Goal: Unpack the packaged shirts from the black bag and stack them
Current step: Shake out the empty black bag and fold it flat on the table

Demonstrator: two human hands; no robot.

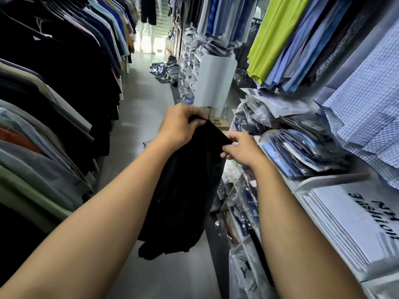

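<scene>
The black bag (183, 195) hangs limp in mid-air over the aisle floor, held up by its top edge. My left hand (179, 124) grips the upper left corner of that edge. My right hand (241, 149) pinches the edge at its right end, a little lower. The inside of the bag is hidden. Packaged shirts (302, 152) in clear plastic lie piled on the white shelf (323, 182) just right of my right hand.
Hanging shirts (54, 93) line the left side of the narrow aisle. Hanging and bagged shirts (291, 39) crowd the right side, with white paper bags (349, 223) stacked on a lower shelf. More packages (166, 72) lie on the floor ahead. A mannequin (148, 24) stands at the far end.
</scene>
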